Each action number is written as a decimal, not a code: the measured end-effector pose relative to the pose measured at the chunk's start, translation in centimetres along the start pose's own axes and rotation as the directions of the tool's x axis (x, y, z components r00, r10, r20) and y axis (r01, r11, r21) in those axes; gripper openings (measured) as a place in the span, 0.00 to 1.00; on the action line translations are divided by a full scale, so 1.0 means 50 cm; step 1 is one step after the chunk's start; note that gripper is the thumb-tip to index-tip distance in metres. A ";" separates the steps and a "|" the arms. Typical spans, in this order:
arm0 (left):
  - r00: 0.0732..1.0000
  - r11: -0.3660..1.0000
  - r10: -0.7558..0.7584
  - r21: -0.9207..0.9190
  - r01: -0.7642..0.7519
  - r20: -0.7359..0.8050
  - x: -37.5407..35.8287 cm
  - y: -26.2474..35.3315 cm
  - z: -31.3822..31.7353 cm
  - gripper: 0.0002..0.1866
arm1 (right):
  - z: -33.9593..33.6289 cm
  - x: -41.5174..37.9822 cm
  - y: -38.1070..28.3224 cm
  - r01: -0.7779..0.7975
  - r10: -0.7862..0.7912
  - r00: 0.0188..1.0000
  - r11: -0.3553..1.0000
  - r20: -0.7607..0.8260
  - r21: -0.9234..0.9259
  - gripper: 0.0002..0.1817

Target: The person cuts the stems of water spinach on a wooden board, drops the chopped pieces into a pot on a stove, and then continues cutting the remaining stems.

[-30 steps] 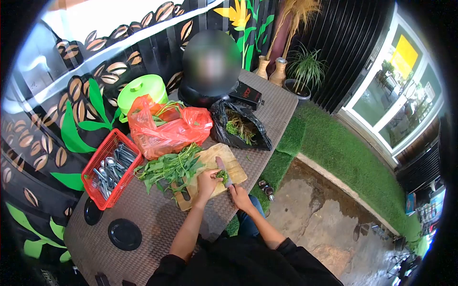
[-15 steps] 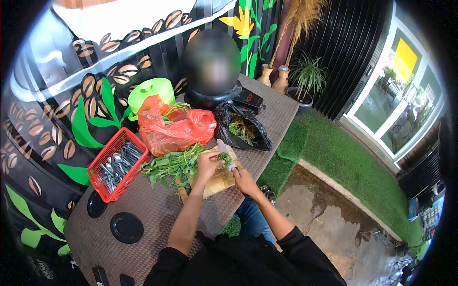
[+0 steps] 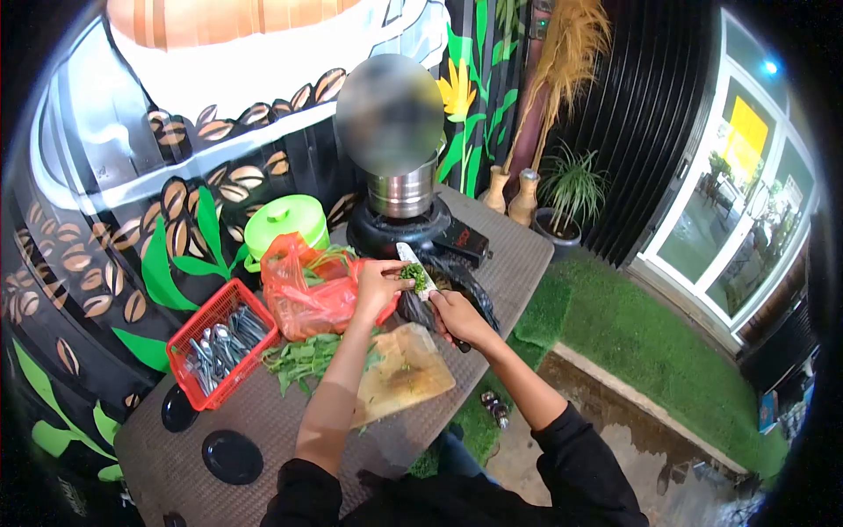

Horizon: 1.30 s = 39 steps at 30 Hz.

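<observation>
My right hand (image 3: 462, 318) grips the dark handle of a knife (image 3: 407, 254), its blade pointing away from me. A small heap of chopped greens (image 3: 413, 277) rests on the blade, and the fingers of my left hand (image 3: 380, 288) close against it. Both hands are raised beyond a wooden cutting board (image 3: 408, 376) with a few green bits on it. Long leafy greens (image 3: 303, 358) lie at the board's left edge, partly behind my left forearm. A black plastic bag (image 3: 479, 299) sits behind my right hand, partly hidden by it.
A steel pot (image 3: 400, 195) stands on a black stove (image 3: 369, 230), its top blurred out. Left of the stove are a red plastic bag (image 3: 303, 299), a green lidded pot (image 3: 285, 224), a red basket of cutlery (image 3: 206, 386) and black plates (image 3: 233, 457). The table edge runs along the right.
Both hands have lifted off the cutting board and moved forward toward the stove, carrying the knife and chopped greens. The view has tilted up, bringing the steel pot into sight.
</observation>
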<state>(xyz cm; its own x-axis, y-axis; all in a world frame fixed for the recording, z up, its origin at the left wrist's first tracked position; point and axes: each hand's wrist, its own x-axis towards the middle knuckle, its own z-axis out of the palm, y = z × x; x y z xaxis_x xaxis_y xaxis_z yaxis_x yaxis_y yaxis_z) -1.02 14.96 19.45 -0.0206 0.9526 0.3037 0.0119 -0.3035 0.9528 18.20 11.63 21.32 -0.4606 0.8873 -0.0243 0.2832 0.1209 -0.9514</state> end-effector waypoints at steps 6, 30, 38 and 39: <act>0.986 0.967 0.144 0.225 -0.122 -0.086 0.245 0.065 -0.024 0.20 | -0.128 0.188 -0.125 0.033 -0.041 0.996 0.995 0.082 0.094 0.22; 0.868 0.637 0.349 0.769 0.057 -0.354 0.833 -0.053 -0.058 0.18 | -0.390 0.886 -0.064 0.297 -0.290 0.953 0.856 0.083 -0.423 0.22; 0.904 0.691 0.365 0.716 -0.104 -0.220 0.821 -0.081 -0.028 0.12 | -0.392 0.879 -0.067 0.238 -0.213 0.971 0.902 0.109 -0.360 0.21; 0.932 0.694 0.315 0.713 -0.097 -0.179 0.810 -0.074 -0.021 0.11 | -0.394 0.877 -0.068 0.200 -0.175 0.979 0.915 0.103 -0.351 0.21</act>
<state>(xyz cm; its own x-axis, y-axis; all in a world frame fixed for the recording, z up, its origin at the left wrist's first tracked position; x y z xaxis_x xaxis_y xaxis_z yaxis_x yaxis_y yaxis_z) -2.97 54.62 28.23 -0.1949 0.7881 0.5838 0.7232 -0.2866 0.6283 13.61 58.90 29.52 -0.5870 0.8019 0.1110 0.4621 0.4445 -0.7673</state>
